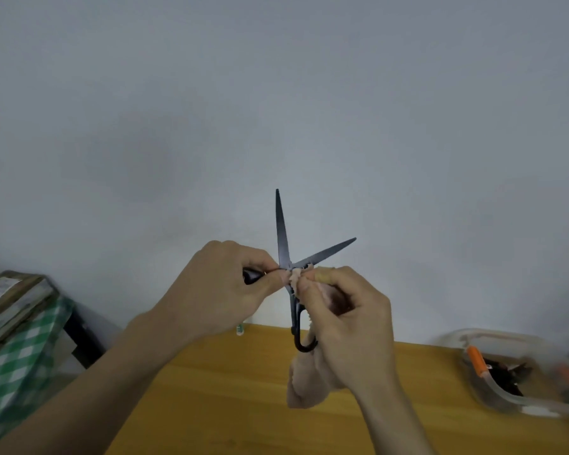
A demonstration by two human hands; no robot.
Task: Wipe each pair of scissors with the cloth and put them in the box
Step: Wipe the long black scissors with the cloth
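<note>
A pair of black scissors (282,231) is held up in front of the wall, blades spread apart and pointing upward. My left hand (217,290) grips one black handle, thumb near the pivot. My right hand (345,320) pinches a pale pink cloth (304,379) against the pivot, and the rest of the cloth hangs down below the hand. The other handle loop shows under my right hand. A clear plastic box (506,372) with orange latches stands at the right on the wooden table (217,399); dark items lie inside it.
A stack of boards and packages (10,300) rests on a green checked cloth (17,366) at the left. A small white and green object (240,330) stands at the table's back edge. The plain wall rises behind.
</note>
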